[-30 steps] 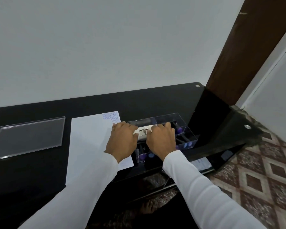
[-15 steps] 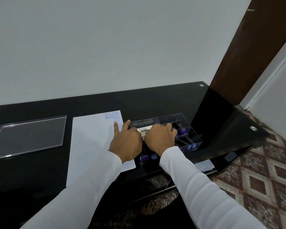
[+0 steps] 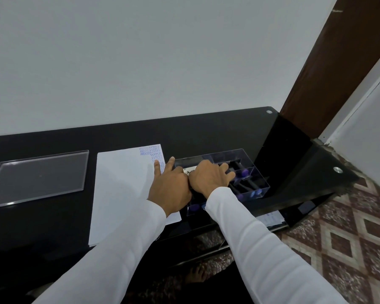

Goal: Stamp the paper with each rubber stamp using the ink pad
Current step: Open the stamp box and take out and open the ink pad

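On black glass desk (image 3: 206, 132), against white wall: white paper (image 3: 123, 189) lying flat, left of clear compartmented box (image 3: 248, 163); right edge of sheet just beside box. Purple-blue stamp impressions (image 3: 153, 152) crowded into far right corner of paper (legible: "AMENDED", "SAMPLE"). Inside box: rubber stamps (image 3: 244, 174) with dark handles and purple ends, lying on their sides in right-hand compartments; more purple ends visible at near wall. White ink pad (image 3: 188, 171), partial black lettering on label, sitting in left part of box, mostly hidden by hands.

Left hand (image 3: 169, 187): over right edge of paper and left wall of box, index finger and one other finger extended, straight, pointing away; remaining fingers hidden, contact with ink pad not resolvable. Right hand (image 3: 211, 178): over box, fingers spread and bent down across ink pad and toward stamp compartments; whether anything gripped, cannot tell (fingertips hidden behind knuckles). Hands touching at inner edges. White sleeves on both arms.

Far left on desk: clear acrylic lid (image 3: 40, 178), flat, well apart from paper. Patterned floor tiles (image 3: 349, 238) at right.
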A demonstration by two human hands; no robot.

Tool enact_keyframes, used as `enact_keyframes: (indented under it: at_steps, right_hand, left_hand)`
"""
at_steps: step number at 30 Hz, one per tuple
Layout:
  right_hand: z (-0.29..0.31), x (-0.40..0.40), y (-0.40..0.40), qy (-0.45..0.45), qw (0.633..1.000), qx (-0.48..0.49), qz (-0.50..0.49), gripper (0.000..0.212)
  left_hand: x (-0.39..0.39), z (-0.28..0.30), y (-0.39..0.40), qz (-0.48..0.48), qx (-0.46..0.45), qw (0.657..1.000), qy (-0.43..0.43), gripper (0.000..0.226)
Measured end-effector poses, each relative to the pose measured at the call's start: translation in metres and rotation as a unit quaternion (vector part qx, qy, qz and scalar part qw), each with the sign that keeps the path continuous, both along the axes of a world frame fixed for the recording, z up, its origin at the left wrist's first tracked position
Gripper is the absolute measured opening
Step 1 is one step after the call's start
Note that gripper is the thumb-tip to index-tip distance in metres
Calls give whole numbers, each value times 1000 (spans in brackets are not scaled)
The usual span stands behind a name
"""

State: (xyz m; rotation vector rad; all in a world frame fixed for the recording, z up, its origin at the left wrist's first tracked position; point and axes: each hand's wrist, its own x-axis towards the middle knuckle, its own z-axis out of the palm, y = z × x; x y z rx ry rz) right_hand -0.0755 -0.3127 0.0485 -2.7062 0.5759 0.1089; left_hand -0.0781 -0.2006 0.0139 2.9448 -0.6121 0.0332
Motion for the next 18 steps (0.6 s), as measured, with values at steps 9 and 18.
enact_keyframes:
  at_steps: [9,18]
  right_hand:
    - [6,12,-10,-43,992,77,-89,10]
    - [8,12,-24,-109,961,181,-176,10]
  left_hand:
    - [-1,-9,-1,2,4,1000,-15,37]
    - [1,-16,-4,9,-21,1000,-18,42]
